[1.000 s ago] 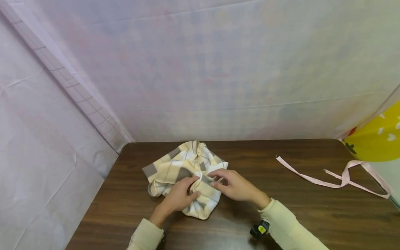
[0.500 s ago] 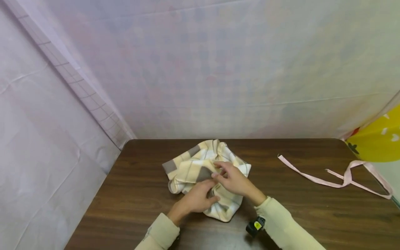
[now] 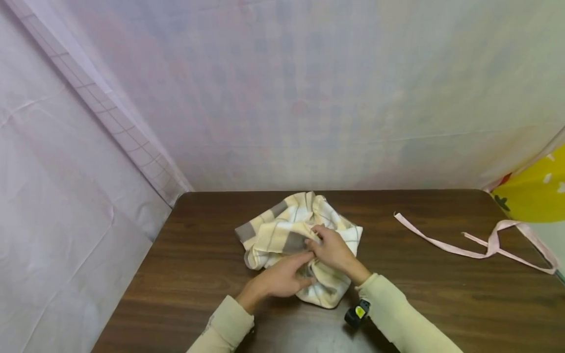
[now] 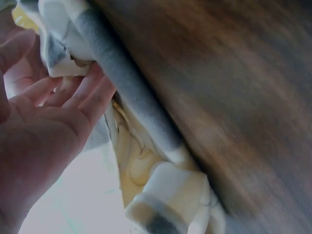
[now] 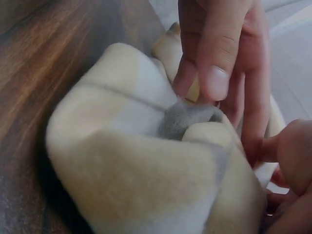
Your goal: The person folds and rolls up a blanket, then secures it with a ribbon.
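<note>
The plaid cloth (image 3: pixel 274 238) looks mid-gathering: left hand (image 3: pixel 282 278) relaxed against it, right hand (image 3: pixel 334 251) over it, grip unclear; next likely needs a pinch.

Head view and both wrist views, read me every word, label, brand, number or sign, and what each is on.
None can be read.
Black right-wrist device: any mark on its yellow patch is too small to read.
Plaid cloth: no lettering visible.
Yellow patterned item, right edge: pale shapes, no legible letters.
</note>
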`<state>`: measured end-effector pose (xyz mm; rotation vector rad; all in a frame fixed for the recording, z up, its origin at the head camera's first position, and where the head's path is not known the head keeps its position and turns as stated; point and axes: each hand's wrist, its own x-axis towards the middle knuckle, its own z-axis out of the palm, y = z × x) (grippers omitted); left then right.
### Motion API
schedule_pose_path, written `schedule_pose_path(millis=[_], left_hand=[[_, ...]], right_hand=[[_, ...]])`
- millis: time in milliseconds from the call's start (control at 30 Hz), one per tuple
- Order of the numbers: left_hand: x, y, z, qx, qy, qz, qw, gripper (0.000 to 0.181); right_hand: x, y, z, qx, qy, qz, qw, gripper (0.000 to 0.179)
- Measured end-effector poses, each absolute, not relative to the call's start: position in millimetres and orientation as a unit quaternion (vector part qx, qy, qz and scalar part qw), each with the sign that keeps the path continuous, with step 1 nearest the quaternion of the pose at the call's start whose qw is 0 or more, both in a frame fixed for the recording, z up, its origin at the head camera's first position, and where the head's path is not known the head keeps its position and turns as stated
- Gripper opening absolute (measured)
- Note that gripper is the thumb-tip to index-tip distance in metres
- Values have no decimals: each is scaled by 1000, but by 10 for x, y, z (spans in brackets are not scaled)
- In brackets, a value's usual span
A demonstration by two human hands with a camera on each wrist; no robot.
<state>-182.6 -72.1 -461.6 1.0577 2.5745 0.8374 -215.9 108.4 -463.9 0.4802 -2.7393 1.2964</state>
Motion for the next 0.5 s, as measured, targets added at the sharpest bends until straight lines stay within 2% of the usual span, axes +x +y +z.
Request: schedule_pose_path(millis=[100,300,400,500], left_hand=[[-1841,-757,-4533,359,879,305,69,51],[-1915,-929,-4357,256,879,388,-109,19],[-1968,-1020,-4292,197,870,419,-167,24],[-2008,-1085,-4275,183,879,410,-158,42]], right_hand=[[-2171,1144,-4586,161,-877,450,56,13],[-2164,1338,-4352,145,-809,566,60,18],[-2158,1431,-4226,131,-731,669,36,22],[-2134,1507,-4140,132,-633,763,-1,27]])
